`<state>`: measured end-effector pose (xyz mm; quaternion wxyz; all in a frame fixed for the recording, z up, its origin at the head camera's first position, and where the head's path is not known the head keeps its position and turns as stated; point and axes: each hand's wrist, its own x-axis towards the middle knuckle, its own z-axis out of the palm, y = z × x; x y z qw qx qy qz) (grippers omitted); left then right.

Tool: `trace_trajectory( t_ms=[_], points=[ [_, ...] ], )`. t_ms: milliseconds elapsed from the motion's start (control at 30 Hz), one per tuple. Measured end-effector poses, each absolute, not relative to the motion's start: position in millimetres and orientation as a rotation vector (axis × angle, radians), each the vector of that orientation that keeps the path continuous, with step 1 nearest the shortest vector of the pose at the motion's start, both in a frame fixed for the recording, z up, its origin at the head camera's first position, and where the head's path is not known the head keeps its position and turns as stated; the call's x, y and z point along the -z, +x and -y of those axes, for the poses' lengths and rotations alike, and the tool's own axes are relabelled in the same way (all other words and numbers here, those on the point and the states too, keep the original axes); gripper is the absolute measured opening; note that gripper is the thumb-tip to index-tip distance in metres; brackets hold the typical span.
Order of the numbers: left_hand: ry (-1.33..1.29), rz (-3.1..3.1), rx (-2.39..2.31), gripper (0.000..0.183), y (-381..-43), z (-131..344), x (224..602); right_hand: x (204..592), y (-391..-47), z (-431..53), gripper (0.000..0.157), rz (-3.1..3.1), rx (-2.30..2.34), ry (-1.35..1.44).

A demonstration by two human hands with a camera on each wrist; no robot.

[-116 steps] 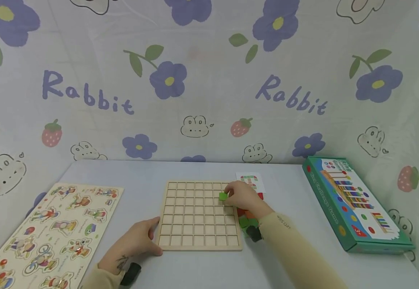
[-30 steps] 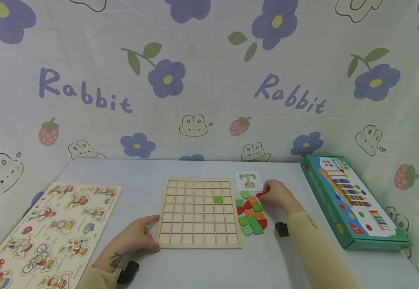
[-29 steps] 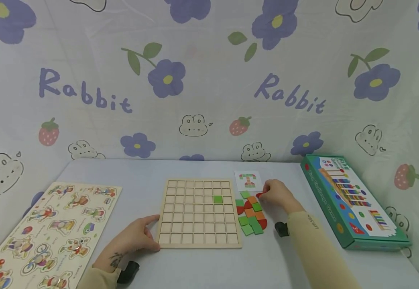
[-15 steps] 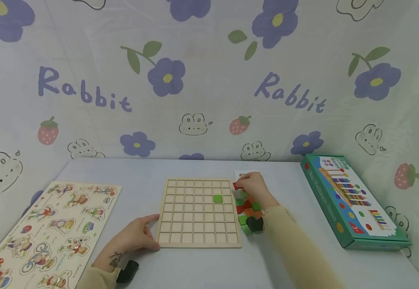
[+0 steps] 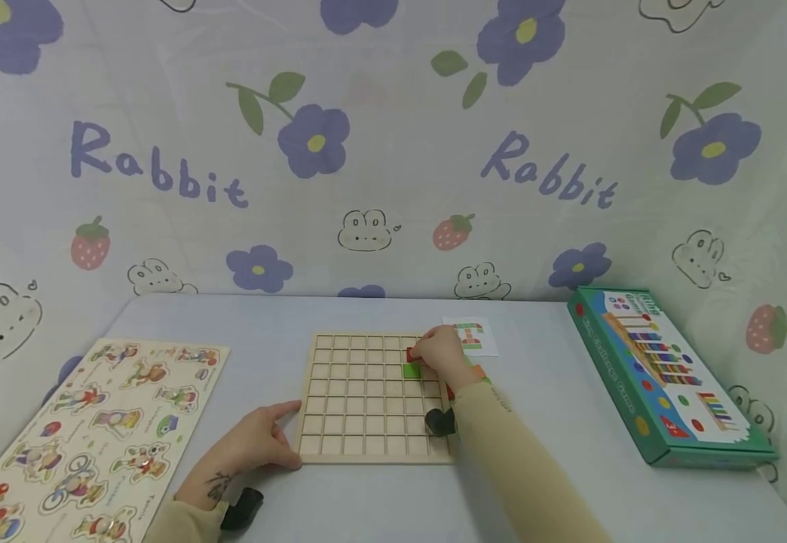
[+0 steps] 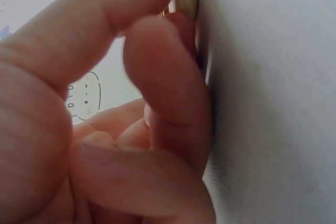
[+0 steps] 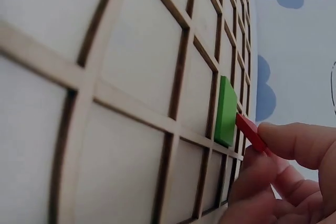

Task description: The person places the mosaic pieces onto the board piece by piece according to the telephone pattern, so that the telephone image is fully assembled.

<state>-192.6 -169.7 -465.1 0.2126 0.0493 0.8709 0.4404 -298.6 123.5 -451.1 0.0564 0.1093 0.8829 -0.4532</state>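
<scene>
The wooden grid board (image 5: 354,407) lies on the table with one green square tile (image 5: 411,370) seated in a cell toward its upper right. My right hand (image 5: 442,353) pinches a red tile (image 7: 252,134) between thumb and fingers. In the right wrist view that red tile is tilted, its edge at the cell just beyond the green tile. My left hand (image 5: 258,441) rests at the board's left edge, index fingertip and thumb touching the frame. Seen from the left wrist, its other fingers (image 6: 168,87) bend inward, with only a sliver of the board showing.
A white pattern card (image 5: 478,337) lies behind the board's right corner. Loose coloured tiles (image 5: 478,371) are mostly hidden under my right forearm. At left is a wooden picture puzzle (image 5: 95,437); at right a green game box (image 5: 672,385). A printed cloth hangs behind.
The green tile went into the board and my right hand let it go. It then picked up a red tile from the right and carried it left over the grid. My left hand stays put.
</scene>
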Motion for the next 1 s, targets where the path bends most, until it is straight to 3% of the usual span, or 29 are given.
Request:
trace_trajectory(
  t_ms=[267,567,767,1000],
  points=[
    [0.135,-2.423,-1.227,0.091,-192.4,168.8,464.7,451.4,-299.9,-122.2,0.008,-2.676,1.345,0.324],
    [0.143,-2.43,-1.222,0.091,-192.1,170.6,466.8,452.1,-304.0,-120.5,0.017,-2.655,1.29,0.374],
    [0.142,-2.429,-1.223,0.091,-192.8,170.5,467.2,450.6,-303.3,-117.0,0.008,-2.717,1.169,0.347],
    [0.146,-2.438,-1.218,0.091,-192.0,170.6,466.3,451.2,-302.1,-117.3,0.016,-2.76,1.087,0.298]
  ],
)
